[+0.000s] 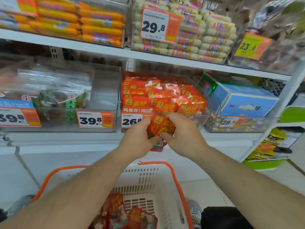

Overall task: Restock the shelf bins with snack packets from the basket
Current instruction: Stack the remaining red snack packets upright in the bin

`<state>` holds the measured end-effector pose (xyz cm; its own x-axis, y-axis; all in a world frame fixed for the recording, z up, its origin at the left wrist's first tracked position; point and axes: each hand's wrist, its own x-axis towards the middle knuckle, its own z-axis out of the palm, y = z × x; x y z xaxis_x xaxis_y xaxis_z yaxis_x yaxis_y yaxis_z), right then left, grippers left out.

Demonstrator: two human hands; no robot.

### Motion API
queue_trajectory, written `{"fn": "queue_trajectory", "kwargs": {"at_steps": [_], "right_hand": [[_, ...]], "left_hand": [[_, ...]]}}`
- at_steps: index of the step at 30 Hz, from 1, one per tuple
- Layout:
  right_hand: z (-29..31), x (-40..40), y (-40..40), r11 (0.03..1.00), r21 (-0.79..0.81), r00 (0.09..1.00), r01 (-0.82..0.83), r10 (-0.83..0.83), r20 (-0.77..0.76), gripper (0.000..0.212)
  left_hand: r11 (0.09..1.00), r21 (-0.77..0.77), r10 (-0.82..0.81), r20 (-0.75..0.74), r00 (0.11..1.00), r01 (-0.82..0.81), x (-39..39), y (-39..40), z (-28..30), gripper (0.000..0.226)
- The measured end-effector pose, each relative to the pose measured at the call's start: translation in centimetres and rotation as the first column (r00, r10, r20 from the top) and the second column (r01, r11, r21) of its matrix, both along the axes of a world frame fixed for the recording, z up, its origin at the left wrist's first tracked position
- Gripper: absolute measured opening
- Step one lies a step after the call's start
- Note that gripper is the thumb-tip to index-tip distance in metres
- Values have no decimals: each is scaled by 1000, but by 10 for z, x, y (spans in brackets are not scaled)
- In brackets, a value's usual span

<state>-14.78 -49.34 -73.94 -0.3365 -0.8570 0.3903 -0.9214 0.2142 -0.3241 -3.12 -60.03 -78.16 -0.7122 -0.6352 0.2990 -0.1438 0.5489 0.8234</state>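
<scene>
My left hand (pixel 137 139) and my right hand (pixel 184 136) together grip a small stack of red snack packets (pixel 160 125) just in front of the clear shelf bin (pixel 200 119) on the middle shelf. That bin is piled with several matching red packets (pixel 158 95). One packet hangs below my hands. Beneath my arms stands the white basket with orange rim (pixel 165 184), and more red packets (pixel 125 212) lie in its bottom.
Left of the red bin stands a clear bin of vacuum-packed snacks (pixel 54 96), partly hollow on its right side. To the right a bin holds a blue box (pixel 244 100). Orange sausages (pixel 79 19) and white sausages (pixel 198 33) fill the shelf above. Green side racks (pixel 270 146) stand right.
</scene>
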Motion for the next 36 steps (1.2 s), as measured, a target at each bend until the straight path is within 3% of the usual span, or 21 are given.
{"fn": "queue_trajectory", "kwargs": {"at_steps": [2, 4, 5, 8, 12, 17, 24, 28, 31, 33, 36], "right_hand": [[2, -3, 0, 992, -130, 998, -7, -1, -61, 24], [4, -9, 1, 965, -262, 994, 16, -45, -104, 18], [8, -14, 3, 943, -329, 989, 42, -87, -124, 17], [30, -33, 9, 853, -506, 966, 129, -222, -129, 14], [50, -70, 16, 766, -589, 945, 258, -326, -10, 15], [51, -107, 15, 778, -447, 882, 442, -468, 56, 10], [44, -132, -2, 820, -196, 825, 537, -559, -80, 9], [39, -139, -14, 841, -61, 814, 538, -537, -224, 17], [38, -144, -20, 846, 126, 814, 518, -443, -377, 19], [38, -149, -24, 815, 224, 780, 535, -374, -501, 15], [38, -156, -32, 770, 254, 714, 585, -341, -611, 26]], "left_hand": [[969, -224, 100, -46, 994, -108, -6, -4, 9, 62], [824, -469, 320, -76, 944, -317, -11, -15, 13, 87], [755, -520, 420, -85, 904, -400, -12, -21, 16, 99], [696, -560, 543, 0, 840, -450, -11, -43, 22, 117], [745, -523, 546, 123, 829, -414, -14, -57, 21, 124], [737, -526, 573, 154, 805, -425, -16, -59, 19, 126], [706, -568, 600, 162, 783, -423, -16, -59, 16, 123], [702, -583, 599, 171, 782, -410, -15, -59, 16, 122], [699, -583, 600, 163, 783, -415, -14, -60, 17, 122], [698, -582, 599, 154, 786, -418, -14, -60, 16, 120], [702, -575, 599, 159, 785, -419, -14, -60, 16, 120]]}}
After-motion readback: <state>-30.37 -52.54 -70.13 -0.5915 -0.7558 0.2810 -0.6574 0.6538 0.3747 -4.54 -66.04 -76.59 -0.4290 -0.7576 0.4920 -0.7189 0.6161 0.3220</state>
